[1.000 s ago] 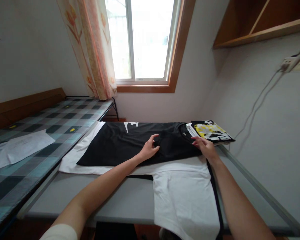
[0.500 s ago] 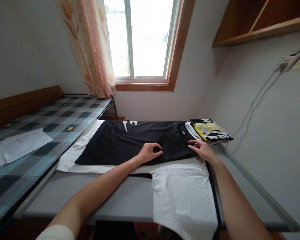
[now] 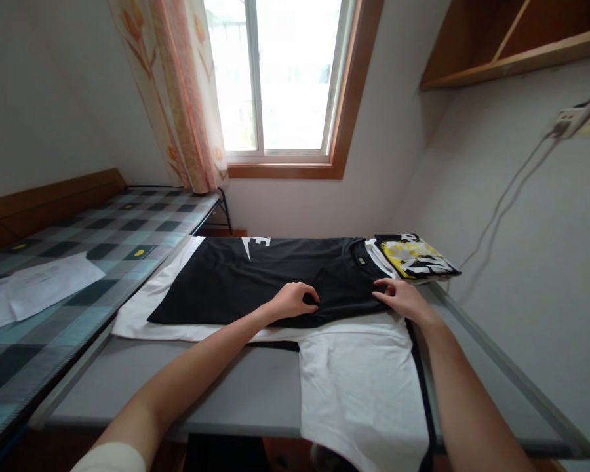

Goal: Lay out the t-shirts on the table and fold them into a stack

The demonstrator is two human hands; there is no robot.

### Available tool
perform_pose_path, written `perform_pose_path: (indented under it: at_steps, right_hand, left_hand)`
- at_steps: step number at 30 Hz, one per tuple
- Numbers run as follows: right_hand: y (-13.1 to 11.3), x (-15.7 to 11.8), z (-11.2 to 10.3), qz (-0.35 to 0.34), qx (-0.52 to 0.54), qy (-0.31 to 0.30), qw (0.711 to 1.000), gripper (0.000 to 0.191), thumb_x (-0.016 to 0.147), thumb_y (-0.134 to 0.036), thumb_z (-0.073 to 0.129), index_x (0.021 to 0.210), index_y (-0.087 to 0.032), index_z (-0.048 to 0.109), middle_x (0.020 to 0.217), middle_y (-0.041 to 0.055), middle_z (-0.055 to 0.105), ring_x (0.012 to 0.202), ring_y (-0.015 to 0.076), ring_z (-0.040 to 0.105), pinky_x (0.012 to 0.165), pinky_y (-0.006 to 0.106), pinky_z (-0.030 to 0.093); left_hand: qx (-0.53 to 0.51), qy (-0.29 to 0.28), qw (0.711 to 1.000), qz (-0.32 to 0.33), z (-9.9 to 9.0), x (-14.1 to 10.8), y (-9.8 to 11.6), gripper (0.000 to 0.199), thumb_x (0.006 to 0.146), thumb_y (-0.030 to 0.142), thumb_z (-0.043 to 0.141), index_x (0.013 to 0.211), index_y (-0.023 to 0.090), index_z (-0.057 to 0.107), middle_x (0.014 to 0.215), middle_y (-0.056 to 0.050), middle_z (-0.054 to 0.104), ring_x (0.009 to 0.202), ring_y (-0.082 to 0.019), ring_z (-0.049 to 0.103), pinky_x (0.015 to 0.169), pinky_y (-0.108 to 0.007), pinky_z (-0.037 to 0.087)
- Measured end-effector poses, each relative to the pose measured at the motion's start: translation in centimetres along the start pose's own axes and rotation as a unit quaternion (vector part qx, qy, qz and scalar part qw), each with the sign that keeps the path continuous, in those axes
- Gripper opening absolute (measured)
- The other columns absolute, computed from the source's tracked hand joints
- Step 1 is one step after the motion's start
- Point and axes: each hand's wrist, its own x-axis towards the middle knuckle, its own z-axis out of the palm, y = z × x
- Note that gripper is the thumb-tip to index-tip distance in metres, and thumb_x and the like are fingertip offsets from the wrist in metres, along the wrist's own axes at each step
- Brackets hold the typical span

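A black shirt (image 3: pixel 226 282) with a white print lies folded over a white shirt (image 3: pixel 358 373), whose sleeve hangs over the table's near edge. My left hand (image 3: pixel 295 300) rests at the near side of the black shirt, its thumb and fingers curved with a gap between the tips. At the black shirt's collar end, my right hand (image 3: pixel 398 298) has thumb and forefinger apart, with nothing visible between them. Beyond my right hand sits a folded stack with a yellow, black and white print (image 3: pixel 417 255).
The grey table (image 3: pixel 177 380) carries the shirts. To the left is a bed with a checked cover (image 3: pixel 78 242) and papers (image 3: pixel 54 282). A curtain (image 3: pixel 187 98), a window and a wall shelf (image 3: pixel 521 62) are behind, with a cable on the right wall.
My right hand has shifted very slightly right. My left hand's fingertips have come a little closer together. The shirts look the same.
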Motion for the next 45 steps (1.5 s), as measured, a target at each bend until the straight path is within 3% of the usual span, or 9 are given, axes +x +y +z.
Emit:
perform_pose_path:
  at_steps: [3,5,10,15,24,30,35,41,45]
  right_hand:
    - [-2.1,-0.2,0.6,-0.019,-0.097,0.172,0.98,0.033,0.082,-0.039,0.056,0.105,-0.019,0.071,0.085,0.0078,0.07,0.086,0.0269,0.063,0.076,0.039,0.048]
    - [-3.9,-0.3,1.5,-0.082,-0.098,0.221,0.967,0.035,0.087,-0.039,0.051,0.109,-0.018,0.069,0.098,0.0106,0.069,0.098,0.0281,0.061,0.087,0.043,0.047]
    - [-6.3,-0.4,4.9,-0.219,-0.08,0.112,0.966,0.048,0.094,-0.045,0.043,0.132,-0.021,0.058,0.137,0.0127,0.055,0.127,0.0278,0.048,0.101,0.044,0.041]
    - [-5.3,-0.2,7.1,-0.209,-0.129,0.021,0.969,0.056,0.096,-0.054,0.033,0.143,-0.027,0.047,0.15,0.0103,0.042,0.14,0.0297,0.034,0.109,0.049,0.033]
    - [-5.1,-0.5,7.0,-0.206,-0.122,0.026,0.971,0.056,0.095,-0.057,0.033,0.141,-0.03,0.049,0.149,0.0078,0.044,0.141,0.0279,0.033,0.111,0.05,0.029]
    - [-4.6,-2.0,5.0,-0.226,-0.101,0.073,0.966,0.046,0.095,-0.049,0.04,0.121,-0.022,0.066,0.132,0.0125,0.058,0.125,0.0275,0.05,0.112,0.053,0.026]
    - [-2.0,-3.7,1.9,-0.28,-0.1,0.052,0.953,0.038,0.09,-0.049,0.052,0.114,-0.025,0.071,0.128,0.011,0.06,0.119,0.029,0.054,0.102,0.049,0.04]
    - [1.7,-4.5,-0.8,-0.267,-0.092,0.034,0.959,0.032,0.084,-0.039,0.058,0.108,-0.025,0.074,0.119,0.0116,0.065,0.11,0.0295,0.06,0.095,0.05,0.047]
    - [3.0,-4.4,-1.2,-0.232,-0.069,0.025,0.97,0.033,0.079,-0.031,0.056,0.105,-0.026,0.075,0.112,0.0099,0.068,0.103,0.0275,0.063,0.094,0.048,0.049]
  left_hand:
    - [0.089,0.06,0.994,0.017,-0.2,-0.3,0.7,0.028,0.072,0.035,0.073,0.098,0.024,0.073,0.111,-0.007,0.063,0.098,-0.022,0.061,0.088,-0.034,0.047]
    - [0.145,0.107,0.982,0.057,0.0,-0.6,1.2,0.036,0.074,0.038,0.072,0.108,0.025,0.07,0.133,-0.01,0.051,0.119,-0.027,0.051,0.1,-0.042,0.04]
    - [0.18,0.03,0.973,0.144,1.6,-0.9,1.4,0.058,0.091,0.052,0.048,0.143,0.025,0.043,0.152,-0.013,0.037,0.139,-0.026,0.034,0.111,-0.047,0.026]
    - [0.184,-0.017,0.973,0.14,2.8,-1.1,0.6,0.066,0.093,0.06,0.036,0.148,0.024,0.034,0.154,-0.012,0.035,0.144,-0.028,0.026,0.114,-0.051,0.017]
    - [0.197,0.02,0.966,0.166,2.1,-2.0,1.0,0.071,0.087,0.059,0.051,0.146,0.022,0.039,0.156,-0.014,0.029,0.143,-0.031,0.028,0.114,-0.05,0.022]
    - [0.236,0.009,0.941,0.241,-1.3,-5.1,0.5,0.043,0.093,0.038,0.05,0.133,0.023,0.054,0.131,-0.011,0.057,0.115,-0.023,0.055,0.1,-0.037,0.04]
    - [0.246,-0.01,0.945,0.214,-5.6,-9.5,-3.2,0.031,0.091,0.028,0.053,0.119,0.023,0.065,0.116,-0.007,0.063,0.1,-0.02,0.06,0.093,-0.032,0.044]
    - [0.194,-0.018,0.979,0.053,-12.2,-15.1,-8.6,0.022,0.082,0.023,0.059,0.099,0.025,0.074,0.1,-0.004,0.07,0.092,-0.018,0.063,0.088,-0.029,0.046]
    - [0.106,0.016,0.99,-0.087,-16.3,-18.1,-11.2,0.025,0.079,0.039,0.059,0.091,0.025,0.076,0.094,-0.004,0.071,0.086,-0.019,0.064,0.083,-0.029,0.049]
